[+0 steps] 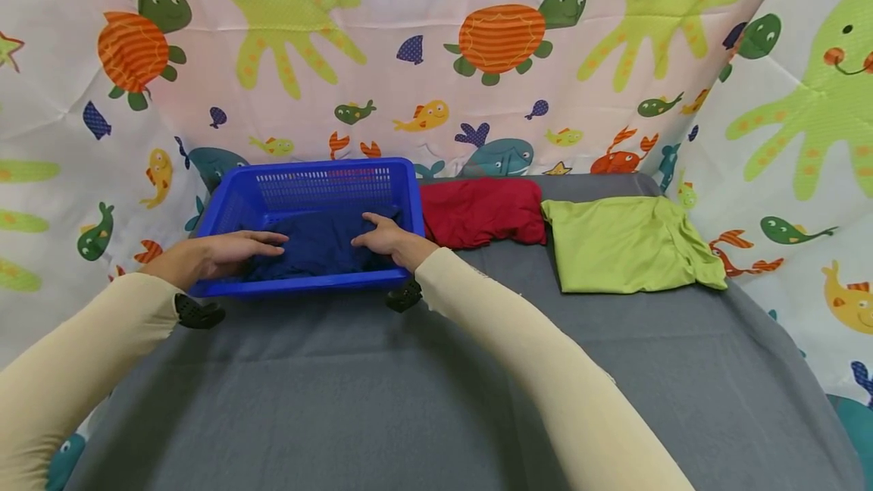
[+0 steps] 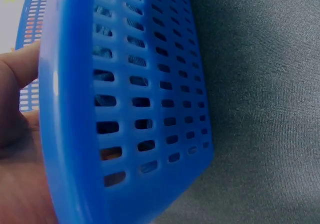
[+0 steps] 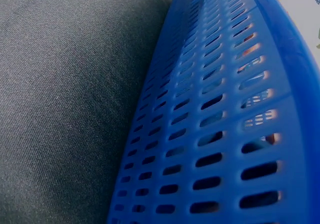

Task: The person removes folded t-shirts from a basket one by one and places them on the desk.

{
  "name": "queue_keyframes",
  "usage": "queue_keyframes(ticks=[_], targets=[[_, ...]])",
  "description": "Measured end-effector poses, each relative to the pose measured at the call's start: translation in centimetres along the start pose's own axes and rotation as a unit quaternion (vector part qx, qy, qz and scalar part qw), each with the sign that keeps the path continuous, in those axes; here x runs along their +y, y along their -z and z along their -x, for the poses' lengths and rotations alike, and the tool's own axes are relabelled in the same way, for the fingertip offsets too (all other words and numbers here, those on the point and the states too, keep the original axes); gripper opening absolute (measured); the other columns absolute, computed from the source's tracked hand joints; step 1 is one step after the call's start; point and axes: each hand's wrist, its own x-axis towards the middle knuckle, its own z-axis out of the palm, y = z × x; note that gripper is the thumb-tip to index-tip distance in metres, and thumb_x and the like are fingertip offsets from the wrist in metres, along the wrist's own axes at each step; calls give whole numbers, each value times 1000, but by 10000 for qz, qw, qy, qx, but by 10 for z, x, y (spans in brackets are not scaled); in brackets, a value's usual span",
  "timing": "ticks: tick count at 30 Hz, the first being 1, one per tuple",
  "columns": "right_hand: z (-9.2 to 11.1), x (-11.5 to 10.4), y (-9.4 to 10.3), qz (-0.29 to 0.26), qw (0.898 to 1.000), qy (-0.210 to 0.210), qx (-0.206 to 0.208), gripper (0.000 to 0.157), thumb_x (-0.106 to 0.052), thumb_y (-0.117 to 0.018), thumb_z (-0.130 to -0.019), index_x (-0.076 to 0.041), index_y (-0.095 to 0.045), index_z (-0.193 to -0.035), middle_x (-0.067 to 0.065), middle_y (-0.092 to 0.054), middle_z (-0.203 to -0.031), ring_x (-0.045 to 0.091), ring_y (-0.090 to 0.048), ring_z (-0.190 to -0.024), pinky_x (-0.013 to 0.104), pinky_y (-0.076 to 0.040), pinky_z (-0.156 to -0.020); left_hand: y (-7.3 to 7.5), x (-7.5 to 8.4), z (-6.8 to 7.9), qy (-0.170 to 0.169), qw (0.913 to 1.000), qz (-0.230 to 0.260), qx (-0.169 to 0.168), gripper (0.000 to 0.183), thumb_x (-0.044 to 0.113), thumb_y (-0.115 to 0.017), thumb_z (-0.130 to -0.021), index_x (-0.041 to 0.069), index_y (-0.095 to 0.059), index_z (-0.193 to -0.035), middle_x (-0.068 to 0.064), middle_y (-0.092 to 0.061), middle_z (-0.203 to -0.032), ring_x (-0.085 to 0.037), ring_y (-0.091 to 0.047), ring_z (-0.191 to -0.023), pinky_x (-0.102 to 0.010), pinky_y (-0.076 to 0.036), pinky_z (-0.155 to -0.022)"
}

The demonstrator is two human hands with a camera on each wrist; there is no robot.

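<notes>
A blue plastic basket (image 1: 307, 281) with slotted walls stands at the back left and holds a dark navy cloth (image 1: 310, 237). My left hand (image 1: 235, 250) reaches over the near left part of the rim, its fingers extended at the cloth's left side. From the right, my right hand (image 1: 390, 239) comes in over the rim, thumb and forefinger spread above the cloth's right end. In the left wrist view the basket wall (image 2: 150, 103) covers part of the left hand (image 2: 20, 134). The right wrist view is mostly slotted wall (image 3: 200, 124), hiding the right hand's work.
A folded red cloth (image 1: 480, 211) lies against the basket's right side. Farther right is a yellow-green garment (image 1: 627, 245), spread flat. Grey fabric (image 1: 307, 400) covers the table. A curtain (image 1: 409, 36) printed with sea animals hangs behind and at both sides.
</notes>
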Motion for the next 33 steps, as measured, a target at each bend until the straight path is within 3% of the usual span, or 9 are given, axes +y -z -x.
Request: queue_keyframes(ticks=[7,12,19,24,28,31,33], targets=[[0,-1,0,9,9999,43,122,59,-12,-63,-100,-23,-44,-155,10,-29,-166,28,-31,-153,47,-30,-124,3,-4,-2,-57,9998,212,-20,75,22,-48,-107,14,0,-164,-24,31,-163,-50,21,-151,-69,3,-122],[0,-1,0,9,9996,147,241,53,-7,-63,-98,-18,-53,-149,12,-33,-165,28,-32,-152,46,-32,-123,5,-2,1,-255,9996,9,99,72,17,-51,-105,9,-10,-163,-26,27,-163,-51,20,-151,-68,3,-121],[2,0,-2,-232,9971,455,560,51,-6,-64,-98,-20,-56,-146,11,-38,-163,30,-36,-150,50,-32,-123,11,1,10,-834,9949,46,565,63,19,-46,-108,6,-16,-162,-28,8,-167,-51,-7,-154,-65,-12,-123],[7,-3,-2,-378,9943,836,550,52,-9,-65,-98,-21,-54,-148,9,-37,-164,30,-33,-152,52,-32,-122,16,-1,19,-1082,9903,0,876,65,17,-52,-106,5,-20,-161,-28,7,-168,-52,-9,-153,-67,-13,-122],[12,-10,5,-456,9908,1141,561,54,-9,-66,-98,-23,-53,-149,8,-34,-165,30,-32,-152,54,-34,-121,17,2,26,-1212,9871,6,1050,68,18,-55,-105,8,-19,-161,-27,5,-168,-51,-20,-151,-65,-21,-120],[16,-14,14,-480,9890,1291,537,55,-10,-66,-98,-25,-53,-149,7,-34,-164,30,-31,-152,55,-34,-120,19,5,30,-1318,9844,29,1164,69,22,-56,-105,13,-20,-162,-23,7,-169,-45,-26,-150,-59,-27,-121],[18,-16,20,-462,9883,1369,496,56,-11,-66,-98,-27,-52,-150,6,-35,-164,29,-31,-152,55,-34,-120,21,6,31,-1376,9828,58,1228,69,26,-57,-104,17,-21,-162,-20,5,-170,-37,-33,-147,-48,-38,-119]])
